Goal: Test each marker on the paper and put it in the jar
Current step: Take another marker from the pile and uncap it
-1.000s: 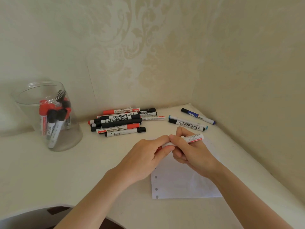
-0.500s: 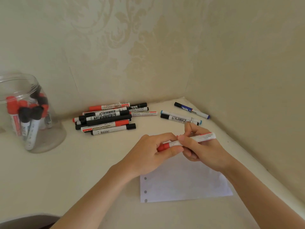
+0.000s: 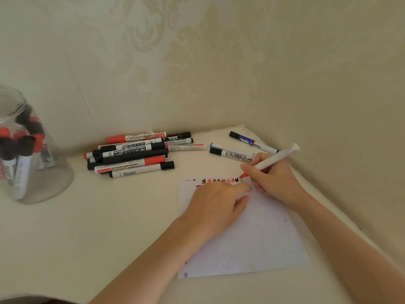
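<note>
Marker at the paper's top edge, jar far off at the left edge of the frame.

The jar (image 3: 32, 163) stands at far left, well apart from the paper (image 3: 252, 238) at lower centre-right, with the pile of untested markers (image 3: 131, 154) between them. The left hand (image 3: 217, 207) lies on the sheet, fingers loosely curled; what it holds, if anything, I cannot tell. The right hand (image 3: 274, 183) pinches the red marker (image 3: 271, 160), its long axis running from tip at the scribbles (image 3: 217, 181) up to upper right. The jar lies leftward, nearer the left hand.
</note>
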The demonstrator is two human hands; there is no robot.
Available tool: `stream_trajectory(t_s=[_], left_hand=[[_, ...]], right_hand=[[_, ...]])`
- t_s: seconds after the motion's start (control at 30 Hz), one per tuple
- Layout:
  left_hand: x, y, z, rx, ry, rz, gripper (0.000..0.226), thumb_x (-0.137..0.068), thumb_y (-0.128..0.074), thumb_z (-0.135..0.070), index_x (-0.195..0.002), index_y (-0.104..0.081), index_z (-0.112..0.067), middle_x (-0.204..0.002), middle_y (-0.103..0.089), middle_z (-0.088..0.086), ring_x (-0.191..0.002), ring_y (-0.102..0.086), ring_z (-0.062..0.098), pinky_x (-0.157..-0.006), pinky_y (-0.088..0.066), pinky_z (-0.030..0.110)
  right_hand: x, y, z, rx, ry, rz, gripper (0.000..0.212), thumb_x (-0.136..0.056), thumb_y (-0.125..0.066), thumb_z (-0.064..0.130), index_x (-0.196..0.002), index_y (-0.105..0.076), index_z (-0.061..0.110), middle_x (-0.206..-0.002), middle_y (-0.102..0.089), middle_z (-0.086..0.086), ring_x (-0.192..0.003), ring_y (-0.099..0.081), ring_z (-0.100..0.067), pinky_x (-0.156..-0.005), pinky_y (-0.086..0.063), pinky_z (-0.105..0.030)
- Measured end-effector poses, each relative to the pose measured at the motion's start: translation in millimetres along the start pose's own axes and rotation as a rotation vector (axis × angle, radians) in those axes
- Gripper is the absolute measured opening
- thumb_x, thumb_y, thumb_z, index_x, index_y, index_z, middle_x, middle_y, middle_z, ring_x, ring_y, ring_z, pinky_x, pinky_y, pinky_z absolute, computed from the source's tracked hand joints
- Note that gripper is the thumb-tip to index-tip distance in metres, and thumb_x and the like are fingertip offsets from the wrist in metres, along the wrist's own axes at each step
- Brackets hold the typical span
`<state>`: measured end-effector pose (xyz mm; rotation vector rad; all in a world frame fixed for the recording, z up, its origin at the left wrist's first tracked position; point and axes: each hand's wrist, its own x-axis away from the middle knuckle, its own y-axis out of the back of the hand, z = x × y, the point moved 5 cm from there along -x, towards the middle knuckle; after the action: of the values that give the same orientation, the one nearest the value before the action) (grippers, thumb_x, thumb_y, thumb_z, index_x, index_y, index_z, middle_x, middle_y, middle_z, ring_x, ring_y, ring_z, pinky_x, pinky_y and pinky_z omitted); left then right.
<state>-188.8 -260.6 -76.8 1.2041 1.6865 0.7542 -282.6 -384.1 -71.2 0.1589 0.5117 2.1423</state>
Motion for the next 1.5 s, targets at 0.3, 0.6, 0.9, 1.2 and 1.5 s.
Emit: stream_trajectory(t_s=[0.3, 0.6, 0.9, 1.2, 1.5], left_hand=[[-7.0, -11.2, 13.5, -0.034, 0.042, 0.054, 0.033, -0.098, -0.045, -0.041, -0.128, -0.059, -0.042, -0.081, -0.072, -0.004, -0.086, -0.064, 0.018, -0.081, -0.05, 0.03], [-11.6, -12.0, 12.3, -0.111, 0.065, 0.076, 0.035, -0.099, -0.041, -0.045, -0.132, -0.052, -0.049, -0.091, -0.072, -0.004, -0.094, -0.063, 0.019, -0.07, -0.034, 0.025], [-11.8, -12.1, 12.1, -0.138, 0.077, 0.084, 0.036, -0.099, -0.039, -0.046, -0.132, -0.05, -0.05, -0.091, -0.071, -0.005, -0.095, -0.063, 0.019, -0.071, -0.034, 0.025], [-11.8, -11.9, 13.0, -0.121, 0.071, 0.054, 0.035, -0.098, -0.041, -0.045, -0.131, -0.052, -0.05, -0.089, -0.071, -0.005, -0.092, -0.063, 0.017, -0.07, -0.035, 0.025], [-11.8, -13.4, 13.6, -0.099, 0.052, 0.021, 0.034, -0.098, -0.043, -0.043, -0.129, -0.055, -0.048, -0.083, -0.071, -0.005, -0.087, -0.064, 0.018, -0.067, -0.034, 0.024]], right_hand=[[-4.5, 8.3, -21.5, 0.016, -0.026, -0.175, 0.037, -0.088, -0.071, 0.026, -0.061, -0.049, 0.015, -0.048, -0.059, 0.001, -0.037, -0.045, -0.013, -0.044, -0.037, -0.025], [-5.1, 6.6, -20.1, 0.021, 0.018, -0.182, 0.029, -0.083, -0.072, 0.013, -0.061, -0.054, 0.012, -0.049, -0.063, -0.01, -0.037, -0.058, -0.024, -0.048, -0.047, -0.028], [-4.1, 8.6, -20.2, 0.027, 0.01, -0.178, 0.03, -0.082, -0.073, 0.012, -0.057, -0.058, 0.016, -0.051, -0.064, -0.012, -0.038, -0.059, -0.024, -0.048, -0.05, -0.031], [-3.3, 7.7, -21.1, 0.056, -0.018, -0.177, 0.026, -0.085, -0.071, 0.015, -0.062, -0.06, 0.009, -0.051, -0.065, -0.01, -0.039, -0.06, -0.022, -0.046, -0.049, -0.029], [-2.5, 7.9, -19.3, 0.056, -0.033, -0.181, 0.027, -0.083, -0.069, 0.01, -0.059, -0.056, 0.01, -0.05, -0.063, -0.009, -0.037, -0.058, -0.021, -0.041, -0.047, -0.027]])
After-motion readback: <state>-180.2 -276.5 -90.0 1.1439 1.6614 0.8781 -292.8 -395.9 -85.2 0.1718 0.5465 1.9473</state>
